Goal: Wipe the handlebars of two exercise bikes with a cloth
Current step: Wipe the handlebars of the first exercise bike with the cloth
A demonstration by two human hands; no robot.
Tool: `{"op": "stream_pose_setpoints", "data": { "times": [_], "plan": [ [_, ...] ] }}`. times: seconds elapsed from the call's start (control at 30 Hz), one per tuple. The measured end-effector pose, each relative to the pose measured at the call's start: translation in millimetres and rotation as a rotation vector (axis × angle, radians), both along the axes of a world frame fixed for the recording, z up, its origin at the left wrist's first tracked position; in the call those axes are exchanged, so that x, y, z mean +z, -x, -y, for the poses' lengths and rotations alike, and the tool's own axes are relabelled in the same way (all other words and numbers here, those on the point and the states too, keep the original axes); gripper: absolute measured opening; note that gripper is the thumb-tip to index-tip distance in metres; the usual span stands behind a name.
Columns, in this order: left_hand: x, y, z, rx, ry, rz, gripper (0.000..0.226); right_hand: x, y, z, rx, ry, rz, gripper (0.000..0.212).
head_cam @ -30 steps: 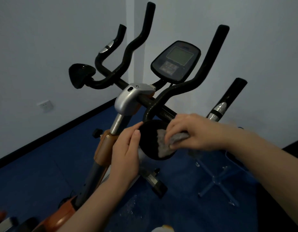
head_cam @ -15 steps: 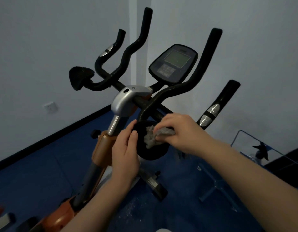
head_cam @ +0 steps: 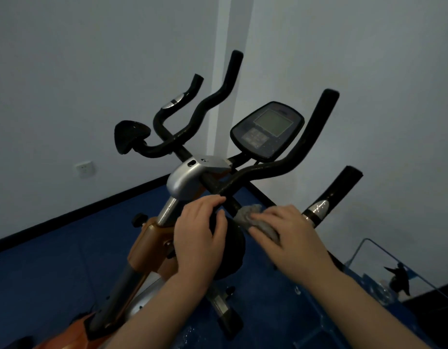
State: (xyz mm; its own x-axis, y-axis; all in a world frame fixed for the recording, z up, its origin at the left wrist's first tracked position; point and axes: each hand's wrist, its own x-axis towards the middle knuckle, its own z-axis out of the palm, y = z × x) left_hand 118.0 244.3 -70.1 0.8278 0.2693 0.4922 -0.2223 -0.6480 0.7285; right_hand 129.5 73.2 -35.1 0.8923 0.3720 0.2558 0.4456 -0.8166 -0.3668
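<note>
An orange exercise bike (head_cam: 147, 248) stands in front of me with black curved handlebars (head_cam: 280, 167) and a console (head_cam: 267, 131) between them. A round black elbow pad (head_cam: 230, 250) hangs on the near right bar. My left hand (head_cam: 196, 238) is wrapped over that pad's left edge, holding it. My right hand (head_cam: 287, 238) presses a crumpled grey cloth (head_cam: 248, 215) against the bar stem just above the pad. A matching pad (head_cam: 129, 137) sits on the left bar. Only one bike is in view.
White walls meet in a corner behind the bike, with a socket (head_cam: 84, 168) low on the left wall. The floor is blue (head_cam: 54, 268). A clear acrylic stand (head_cam: 384, 268) with a small dark figure (head_cam: 399, 275) sits at the lower right.
My right hand and the cloth have slid from the pad's face up onto the bar stem above it. My left hand has shifted higher over the pad's edge. The view tilted down.
</note>
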Motion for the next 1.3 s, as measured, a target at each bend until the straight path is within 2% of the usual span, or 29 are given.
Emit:
{"op": "stream_pose_setpoints", "data": {
  "times": [0.1,0.23,0.33,0.43,0.57,0.67,0.8,0.97,1.07,1.13,1.2,1.3],
  "plan": [
    [-5,-1,1,0.056,-0.014,0.033,0.021,1,5,12,0.069,0.024,-0.067,0.051],
    [-5,-2,3,0.094,-0.019,0.026,0.023,-1,-18,-7,0.108,0.097,0.006,0.033],
    [-4,-2,3,0.111,-0.011,0.017,0.023,1,-41,-31,0.057,0.049,-0.013,0.025],
    [-6,-2,3,0.126,-0.003,-0.004,0.022,1,-47,-35,0.049,0.104,0.011,0.023],
    [-6,-1,2,0.135,0.017,-0.021,0.021,7,-32,-11,0.062,0.111,-0.085,0.023],
    [-6,-2,2,0.117,0.006,-0.017,0.02,6,-41,-23,-0.007,0.12,-0.118,0.022],
    [-5,-2,0,0.084,-0.013,-0.016,0.02,8,-54,-47,-0.094,-0.013,-0.183,0.02],
    [-7,-4,-3,0.016,-0.029,0.018,0.019,12,-13,-14,-0.088,0.174,-0.167,0.015],
    [-10,-4,-5,-0.03,-0.015,0.025,0.021,7,-18,-27,-0.2,0.173,-0.127,0.016],
    [-11,-3,-6,-0.058,-0.006,0.027,0.021,-2,-32,-47,-0.231,0.079,-0.139,0.019],
    [-11,-2,-6,-0.074,0.012,0.024,0.022,-11,-38,-56,-0.227,0.007,-0.126,0.021],
    [-9,-1,-7,-0.112,0.037,0.031,0.023,-21,-26,-39,-0.16,0.072,-0.04,0.029]
  ]
}}
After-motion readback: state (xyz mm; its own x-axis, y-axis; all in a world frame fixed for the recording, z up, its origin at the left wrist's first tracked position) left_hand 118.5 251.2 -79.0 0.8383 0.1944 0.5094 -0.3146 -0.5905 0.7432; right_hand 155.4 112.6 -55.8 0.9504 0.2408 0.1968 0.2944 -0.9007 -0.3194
